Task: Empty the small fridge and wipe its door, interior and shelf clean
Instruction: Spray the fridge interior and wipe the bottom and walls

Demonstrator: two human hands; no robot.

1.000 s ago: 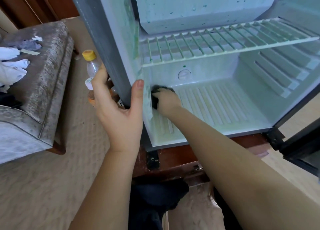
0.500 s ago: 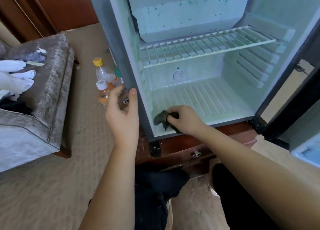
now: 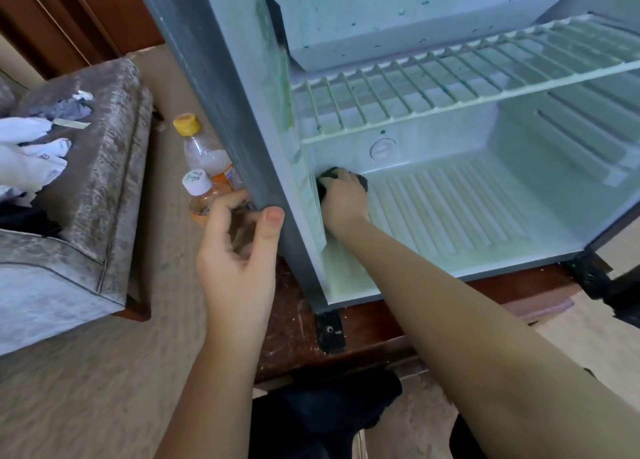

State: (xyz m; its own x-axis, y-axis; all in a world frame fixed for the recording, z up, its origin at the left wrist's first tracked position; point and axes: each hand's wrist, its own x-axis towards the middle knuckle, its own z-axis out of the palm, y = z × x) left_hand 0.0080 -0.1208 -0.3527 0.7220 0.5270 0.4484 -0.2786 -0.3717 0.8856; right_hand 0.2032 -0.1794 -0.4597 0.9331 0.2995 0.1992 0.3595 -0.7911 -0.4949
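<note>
The small fridge [image 3: 207,77] stands open on a dark wooden stand [image 3: 294,327]. I see nothing stored inside, and its pale lining is flecked with green, thickest on the left wall and on the box at the top. The wire shelf [image 3: 450,74] sits in its runners above the ribbed floor [image 3: 457,216].

The left hand [image 3: 239,250] grips the front edge of the fridge's side wall, with the thumb on the face and the fingers curled round the outside. The right hand [image 3: 344,200] reaches in to the back left corner of the floor. Its fingers are bunched over a dark cloth [image 3: 360,180] and press it down where floor meets wall.

The step looks like scrubbing that corner. To do it well, I would say:
- Brace firmly with the left hand so the cabinet does not shift on its stand.
- Run the cloth along the ribs rather than across them, so the grooves come clean.
- Draw the dirt forward to the front lip (a corner only collects what is pushed into it).
- Turn the cloth to a fresh face often, since it is dark and hides what it carries.

Counting from large to small: one fridge, one grey armchair [image 3: 90,188], one wire shelf, two hands, two bottles on the carpet beside the fridge (yellow-capped bottle [image 3: 202,147], white-capped bottle [image 3: 201,199]), one cloth, one round dial [image 3: 382,148].
</note>
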